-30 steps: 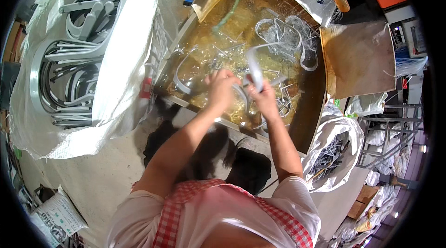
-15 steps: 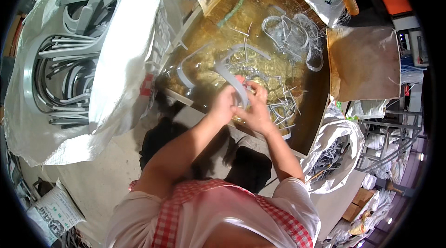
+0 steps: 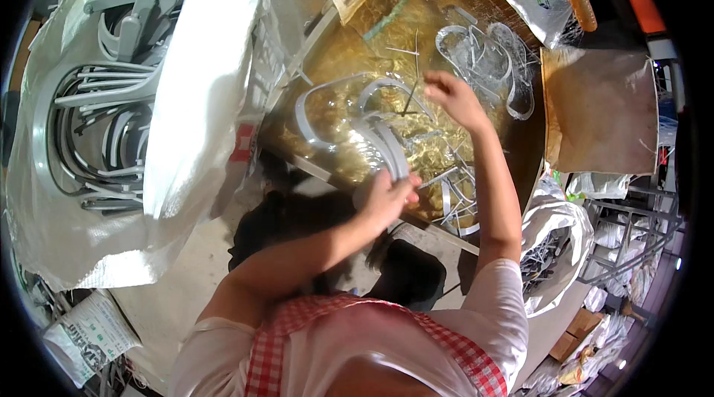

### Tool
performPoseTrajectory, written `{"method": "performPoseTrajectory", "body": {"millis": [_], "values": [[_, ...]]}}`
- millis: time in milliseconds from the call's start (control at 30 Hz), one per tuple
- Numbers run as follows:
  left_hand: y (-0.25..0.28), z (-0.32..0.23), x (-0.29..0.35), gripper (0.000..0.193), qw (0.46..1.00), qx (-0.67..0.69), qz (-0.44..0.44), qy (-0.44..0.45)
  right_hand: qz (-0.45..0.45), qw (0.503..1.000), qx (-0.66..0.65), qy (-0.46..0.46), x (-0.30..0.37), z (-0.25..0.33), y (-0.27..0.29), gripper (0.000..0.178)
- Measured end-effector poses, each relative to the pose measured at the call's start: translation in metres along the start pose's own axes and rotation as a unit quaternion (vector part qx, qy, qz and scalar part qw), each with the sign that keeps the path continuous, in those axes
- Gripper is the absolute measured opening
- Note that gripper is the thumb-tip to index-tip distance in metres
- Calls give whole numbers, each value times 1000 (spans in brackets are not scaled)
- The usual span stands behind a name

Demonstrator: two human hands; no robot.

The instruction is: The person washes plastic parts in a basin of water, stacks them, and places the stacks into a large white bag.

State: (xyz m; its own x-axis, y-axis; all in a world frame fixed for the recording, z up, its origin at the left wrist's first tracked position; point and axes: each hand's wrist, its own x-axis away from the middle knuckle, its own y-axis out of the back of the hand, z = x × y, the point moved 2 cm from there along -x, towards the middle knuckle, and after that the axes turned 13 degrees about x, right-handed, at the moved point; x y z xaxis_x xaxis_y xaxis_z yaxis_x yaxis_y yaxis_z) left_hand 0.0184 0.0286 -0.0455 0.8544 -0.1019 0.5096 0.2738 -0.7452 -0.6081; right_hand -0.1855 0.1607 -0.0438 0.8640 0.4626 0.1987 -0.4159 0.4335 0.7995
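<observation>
My left hand (image 3: 388, 200) is closed round the lower end of a curved grey plastic arm-shaped piece (image 3: 388, 146), which tilts up over the water. My right hand (image 3: 455, 99) is away from it, farther right above the tub. Its fingers are loosely bent, slightly blurred and apart, with nothing visible in them. Beside those fingers a thin crossed plastic sprue (image 3: 415, 70) lies in the water. More grey curved pieces lie in the shallow tub (image 3: 312, 166): one loop (image 3: 303, 118) at left and several bubbly loops (image 3: 476, 59) at the far right.
Thin sprues (image 3: 457, 200) lie at the tub's near right. A green hose (image 3: 401, 7) runs into the water. At left a large white sack (image 3: 201, 99) holds many grey curved parts (image 3: 111, 88). A white bag of scraps (image 3: 554, 248) stands right, below a brown board (image 3: 601, 111).
My hands were together on the grey piece; now the right has let go and moved up and right. The left still grips the piece, lower down. The view has shifted slightly.
</observation>
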Motion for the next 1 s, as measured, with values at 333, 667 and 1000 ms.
{"method": "performPoseTrajectory", "body": {"millis": [333, 667, 1000], "values": [[3, 11, 18, 17, 999, -33, 6, -28, 210, 927, 299, -81, -69, -76, -116, 93], [-7, -8, 34, 13, 996, 72, -59, -13, -97, 836, 318, 437, -93, 47, -166, 31], [-3, -25, 30, 11, 994, 66, -34, -76, 94, 940, 322, -66, -113, -50, -123, 45]]}}
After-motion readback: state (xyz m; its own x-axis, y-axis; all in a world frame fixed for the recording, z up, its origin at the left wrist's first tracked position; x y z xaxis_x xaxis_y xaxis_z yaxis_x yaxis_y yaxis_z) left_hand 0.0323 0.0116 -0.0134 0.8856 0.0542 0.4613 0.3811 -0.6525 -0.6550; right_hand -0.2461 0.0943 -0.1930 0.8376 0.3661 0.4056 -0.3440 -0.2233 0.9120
